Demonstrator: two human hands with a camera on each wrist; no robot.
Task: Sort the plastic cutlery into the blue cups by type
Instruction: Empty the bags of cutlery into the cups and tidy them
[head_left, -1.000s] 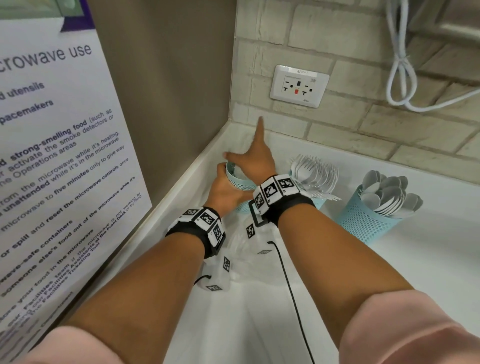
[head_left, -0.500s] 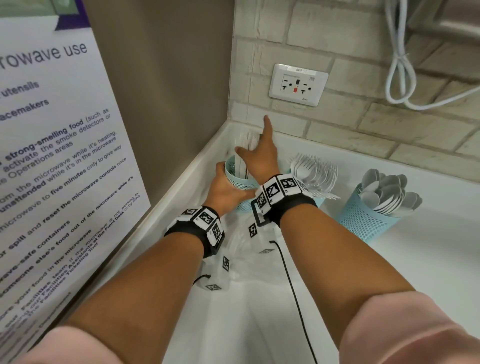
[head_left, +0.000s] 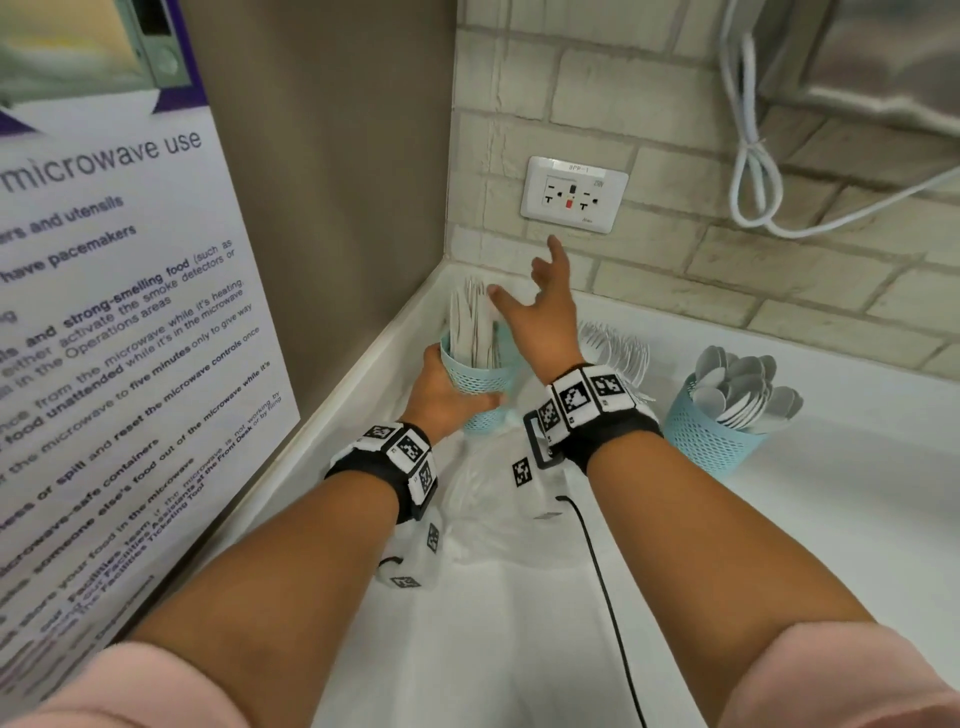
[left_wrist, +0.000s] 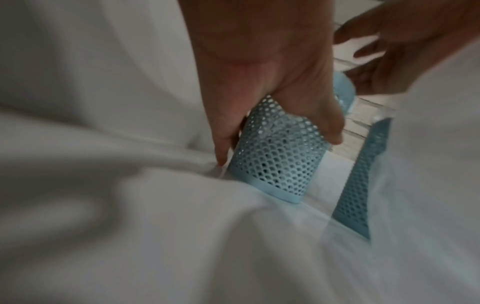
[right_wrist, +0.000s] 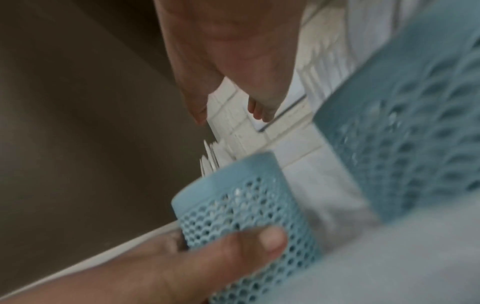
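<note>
At the far left, a microwave-use poster (head_left: 104, 322) lines the wall beside the white tabletop (head_left: 519, 649). My left hand (head_left: 441, 392) wraps around the leftmost blue cup (head_left: 480, 376), thumb across the mesh front, fingers behind, holding it in the corner. The cup holds a bundle of white knives (head_left: 475, 322), handles down, tips standing well above the rim. To do this step well, I judge, the cup should stay pinned upright on the tabletop while the other hand taps the bundle level, so nothing tips out toward the wall. My right hand (head_left: 548, 317) hovers over the cup with fingers spread and relaxed, gripping nothing; the thumb reaches close to the knife tips, the index finger points up toward the wall outlet (head_left: 574, 195). Whether the thumb touches the knives I cannot tell. Both forearms stretch forward, wrists banded with marker tags. Below the hands lies a crumpled clear plastic bag (head_left: 483, 499). Just right of my right wrist, forks (head_left: 618, 345) fan out of a second cup, mostly hidden in the head view. Farther right, well apart, a third blue cup (head_left: 706, 439) holds the spoons (head_left: 743, 387). The sorting looks nearly finished.
</note>
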